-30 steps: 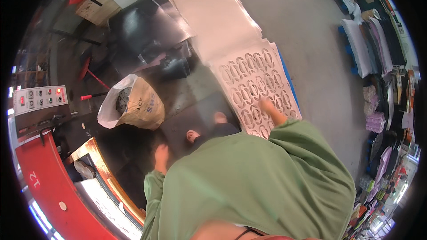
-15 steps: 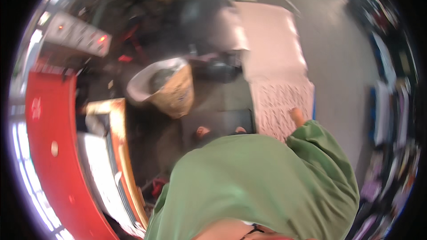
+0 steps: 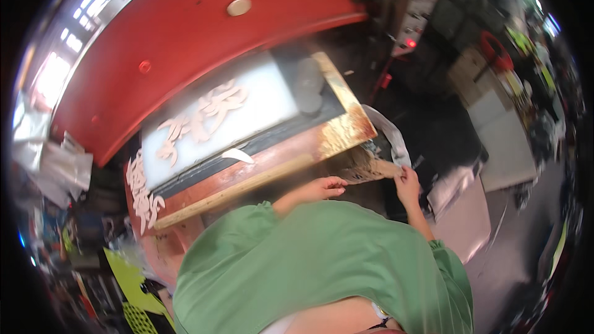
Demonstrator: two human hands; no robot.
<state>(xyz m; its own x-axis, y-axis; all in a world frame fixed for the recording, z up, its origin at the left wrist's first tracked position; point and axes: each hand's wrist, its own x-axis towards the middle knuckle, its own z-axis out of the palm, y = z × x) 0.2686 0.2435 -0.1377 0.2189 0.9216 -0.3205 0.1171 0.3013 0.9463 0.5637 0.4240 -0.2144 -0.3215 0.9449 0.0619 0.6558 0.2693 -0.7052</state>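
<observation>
A: So the right hand (image 3: 408, 188) isn't hanging over the punched pink sheet anymore, it's now pinching the rim of the paper bag (image 3: 371, 170), just right of centre in the frame.

B: What's the left hand (image 3: 320, 190) doing?

A: Sitting by the bag's left edge, fingers curling a bit. Can't tell if that grip's actually holding anything.

B: And curved pink pieces (image 3: 219, 105) are lying on the white board (image 3: 266, 86), upper left of centre.
</observation>
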